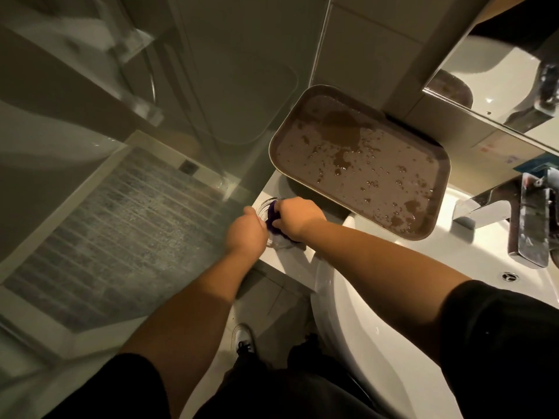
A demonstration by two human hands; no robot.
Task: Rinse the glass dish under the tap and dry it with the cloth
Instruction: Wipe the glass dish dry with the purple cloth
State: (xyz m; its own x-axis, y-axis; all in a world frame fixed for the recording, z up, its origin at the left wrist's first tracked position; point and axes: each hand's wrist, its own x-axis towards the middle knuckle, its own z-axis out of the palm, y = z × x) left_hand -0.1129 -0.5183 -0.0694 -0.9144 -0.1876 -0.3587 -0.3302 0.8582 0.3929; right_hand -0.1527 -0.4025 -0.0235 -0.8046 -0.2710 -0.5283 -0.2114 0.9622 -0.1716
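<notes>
A small clear glass dish rests at the left corner of the white sink counter. My left hand grips its near rim. My right hand presses a purple and white cloth into the dish, and the cloth's white end trails onto the counter. Most of the dish is hidden by both hands and the cloth. The chrome tap stands far to the right, well away from both hands.
A brown tray dotted with water drops lies on the counter behind the hands, leaning over the basin. A mirror hangs above right. A glass shower screen stands left, with tiled floor and my shoe below.
</notes>
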